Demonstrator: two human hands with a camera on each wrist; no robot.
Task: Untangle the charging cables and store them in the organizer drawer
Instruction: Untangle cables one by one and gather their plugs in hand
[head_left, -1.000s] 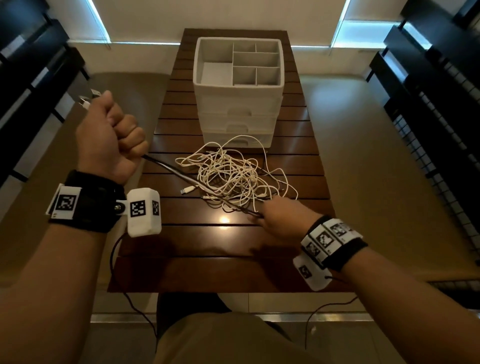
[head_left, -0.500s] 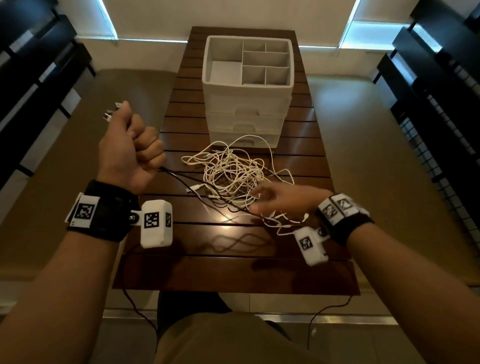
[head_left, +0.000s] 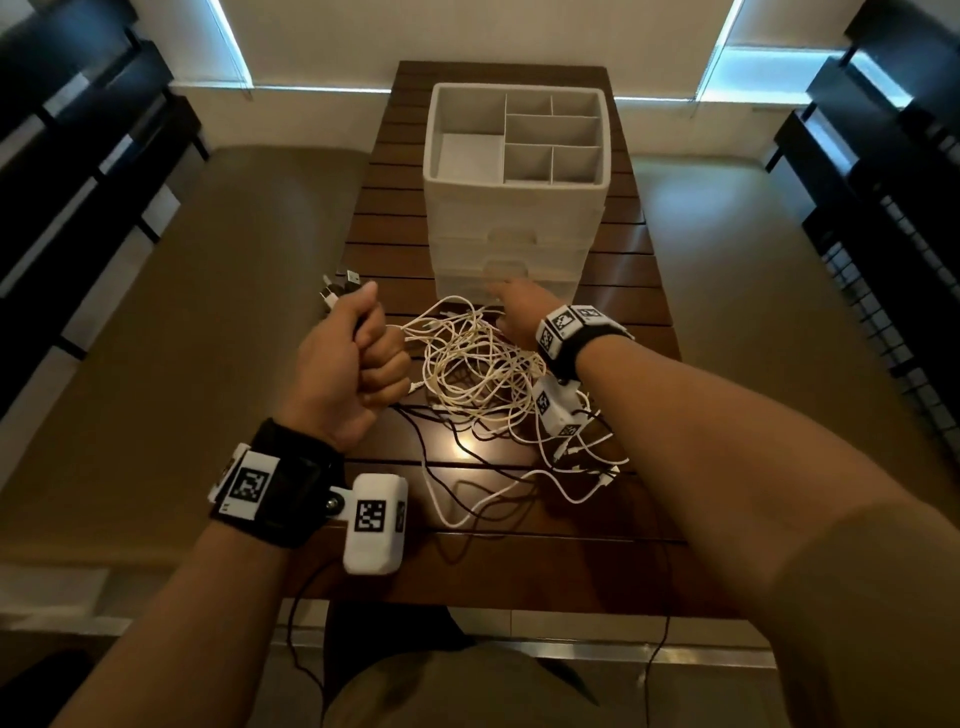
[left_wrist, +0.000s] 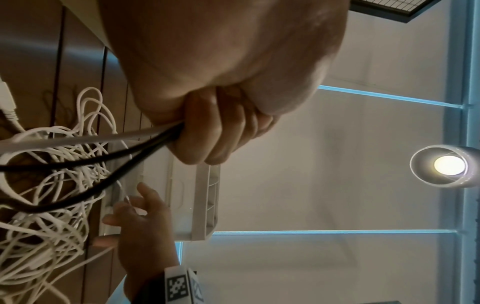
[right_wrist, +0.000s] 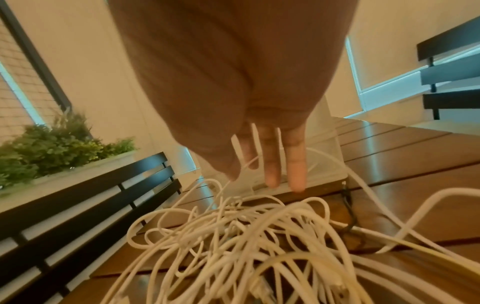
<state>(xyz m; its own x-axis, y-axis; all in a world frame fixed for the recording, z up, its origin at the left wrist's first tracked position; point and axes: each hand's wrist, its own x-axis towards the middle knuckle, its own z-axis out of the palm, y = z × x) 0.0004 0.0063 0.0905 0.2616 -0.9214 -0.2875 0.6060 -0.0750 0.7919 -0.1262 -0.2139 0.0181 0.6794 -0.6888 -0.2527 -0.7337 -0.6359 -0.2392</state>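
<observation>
Gripping black cables (left_wrist: 85, 164); plugs (head_left: 340, 286) head-view only.

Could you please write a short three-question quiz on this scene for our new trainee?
1. True or false: the left hand grips cables with its fingers curled round them.
2. Where does the right hand reach? A) into the organizer's top compartments B) toward the organizer's lowest drawer front C) under the table
3. Fill in: most of the cable tangle on the table is ____ in colour.

Key
1. True: black cables and a white one run out of its fist, with plug ends above the thumb.
2. B: its straight fingers point at the base of the organizer, holding nothing.
3. White.
</observation>
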